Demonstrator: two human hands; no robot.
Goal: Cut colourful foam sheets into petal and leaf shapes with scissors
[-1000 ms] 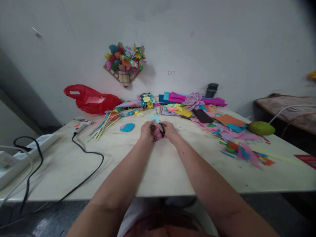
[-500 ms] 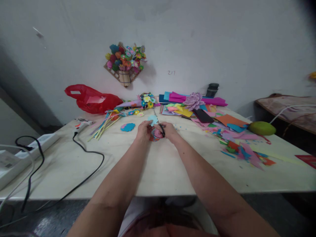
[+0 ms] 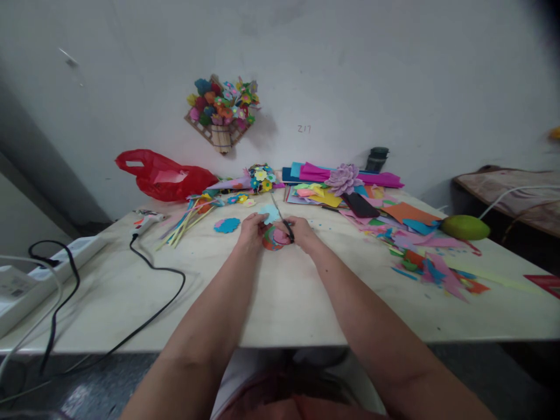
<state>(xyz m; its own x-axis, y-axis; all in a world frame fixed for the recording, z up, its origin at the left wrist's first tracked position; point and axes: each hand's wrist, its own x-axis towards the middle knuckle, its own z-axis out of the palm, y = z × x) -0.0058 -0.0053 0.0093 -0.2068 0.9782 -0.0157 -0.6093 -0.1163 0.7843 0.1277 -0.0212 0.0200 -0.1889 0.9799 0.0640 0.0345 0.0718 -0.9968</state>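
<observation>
Both my hands meet over the middle of the pale table (image 3: 271,303). My left hand (image 3: 251,228) pinches a small light-blue paper piece (image 3: 268,213) by its near edge. My right hand (image 3: 298,231) grips black-handled scissors (image 3: 282,221), whose thin blades point up and away into the blue piece. Between the hands, low on the table, lies a small stack of round pink and orange paper shapes (image 3: 273,238). A blue scalloped cut-out (image 3: 227,225) rests just left of my left hand.
Coloured paper sheets and scraps (image 3: 411,245) cover the right side, with a green oval object (image 3: 465,227) beyond. A glue gun (image 3: 146,220) with black cord (image 3: 149,291), a power strip (image 3: 48,268), a red bag (image 3: 166,178) and paper flowers (image 3: 258,178) lie left and back.
The hands have shifted slightly left and lower. The blue piece has turned in my left hand while the scissors stay at its edge; the pink and orange stack shows more.
</observation>
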